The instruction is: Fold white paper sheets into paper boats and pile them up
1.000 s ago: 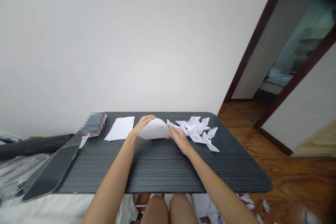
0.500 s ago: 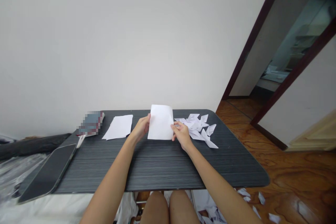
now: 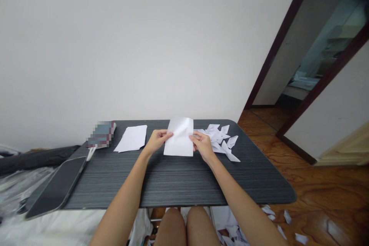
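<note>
A white sheet of paper [image 3: 179, 144] is held up over the dark table, slightly bowed in the middle. My left hand [image 3: 158, 139] pinches its left edge, thumb lying on the near face. On the opposite edge, my right hand [image 3: 202, 145] grips the sheet between thumb and fingers. Just beyond my right hand lies a heap of folded paper pieces [image 3: 215, 134], partly hidden by that hand. To the left of my left hand rests a stack of blank white paper [image 3: 132, 138].
The dark table [image 3: 184, 192] stands against a white wall. At its left are a pixelated pouch-like item [image 3: 100, 134] and a dark flat panel [image 3: 56, 188] overhanging the edge. Folded paper scraps [image 3: 287, 217] lie on the wooden floor at right, beside a doorway.
My left hand has shifted its grip, bringing its thumb further onto the sheet. The paper now bows in the middle and sits slightly further right.
</note>
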Action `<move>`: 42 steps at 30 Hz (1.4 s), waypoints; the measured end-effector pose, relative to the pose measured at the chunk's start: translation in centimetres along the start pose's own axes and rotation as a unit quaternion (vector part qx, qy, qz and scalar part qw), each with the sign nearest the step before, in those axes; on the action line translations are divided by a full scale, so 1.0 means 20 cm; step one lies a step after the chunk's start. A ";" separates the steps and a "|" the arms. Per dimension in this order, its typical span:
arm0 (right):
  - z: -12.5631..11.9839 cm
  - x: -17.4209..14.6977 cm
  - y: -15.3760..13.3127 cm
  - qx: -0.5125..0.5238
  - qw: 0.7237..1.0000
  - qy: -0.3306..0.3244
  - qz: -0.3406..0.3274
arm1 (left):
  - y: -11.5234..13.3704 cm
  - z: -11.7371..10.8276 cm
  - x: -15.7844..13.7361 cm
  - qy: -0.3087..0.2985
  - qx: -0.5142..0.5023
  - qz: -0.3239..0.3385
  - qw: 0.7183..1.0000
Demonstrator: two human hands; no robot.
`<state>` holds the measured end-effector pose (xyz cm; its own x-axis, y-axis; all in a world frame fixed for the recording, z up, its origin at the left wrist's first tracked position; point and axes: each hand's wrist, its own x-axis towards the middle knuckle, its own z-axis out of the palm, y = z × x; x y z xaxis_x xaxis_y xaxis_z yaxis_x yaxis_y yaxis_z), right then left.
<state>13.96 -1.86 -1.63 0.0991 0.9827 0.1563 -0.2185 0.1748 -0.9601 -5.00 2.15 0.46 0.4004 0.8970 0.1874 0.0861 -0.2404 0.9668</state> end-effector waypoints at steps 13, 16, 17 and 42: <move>-0.07 0.03 0.03 0.010 0.996 -0.052 -0.066 | 0.03 -0.02 -0.02 -0.137 -0.158 -0.080 0.975; -0.09 0.03 0.01 -0.056 0.987 -0.094 -0.122 | 0.04 0.00 -0.02 -0.189 -0.149 -0.105 0.965; -0.09 0.03 0.01 -0.075 0.982 -0.105 -0.135 | 0.03 0.02 -0.03 -0.187 -0.136 -0.107 0.967; -0.06 0.00 -0.02 -0.017 0.993 -0.111 -0.032 | 0.02 0.17 -0.05 -0.205 -0.189 -0.141 0.950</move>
<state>15.23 -1.94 -1.50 -0.1057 0.9597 0.2604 -0.1860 0.2382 -0.9533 -2.32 -0.18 0.04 0.7383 0.6677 -0.0957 -0.0612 0.2076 0.9763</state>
